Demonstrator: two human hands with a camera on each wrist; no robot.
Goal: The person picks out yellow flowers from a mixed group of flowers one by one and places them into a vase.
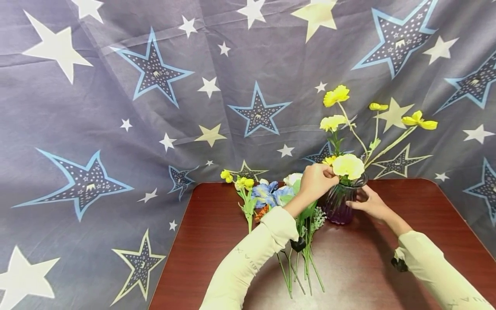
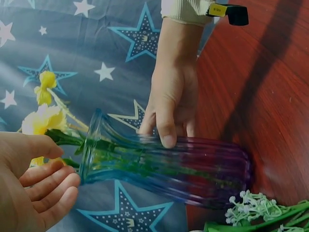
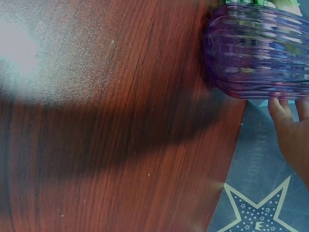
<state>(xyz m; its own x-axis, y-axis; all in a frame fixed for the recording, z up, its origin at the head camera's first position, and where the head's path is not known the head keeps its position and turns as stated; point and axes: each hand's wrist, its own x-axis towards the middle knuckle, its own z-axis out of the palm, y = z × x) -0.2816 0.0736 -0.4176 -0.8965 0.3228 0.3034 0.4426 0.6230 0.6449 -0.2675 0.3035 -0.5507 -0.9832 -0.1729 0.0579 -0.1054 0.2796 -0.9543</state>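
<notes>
A ribbed glass vase (image 1: 341,202), bluish at the mouth and purple at the base, stands upright on the table with several yellow flowers in it. My right hand (image 1: 370,203) holds its side, thumb in front and fingers behind; in the right wrist view, fingertips (image 3: 277,108) meet the purple glass (image 3: 256,53). At the rim, my left hand (image 1: 318,181) pinches a pale yellow carnation (image 1: 348,166) just below its head. The left wrist view shows the left hand's (image 2: 36,186) curled fingers by the green stem, which runs down inside the vase (image 2: 159,164).
Left of the vase, loose artificial flowers lie on the reddish-brown table (image 1: 348,267): blue blooms (image 1: 265,193), small yellow ones (image 1: 244,184) and a sprig with tiny whitish buds (image 1: 319,218). Their green stems (image 1: 288,275) point toward the near edge. A star-patterned cloth (image 1: 217,103) hangs behind.
</notes>
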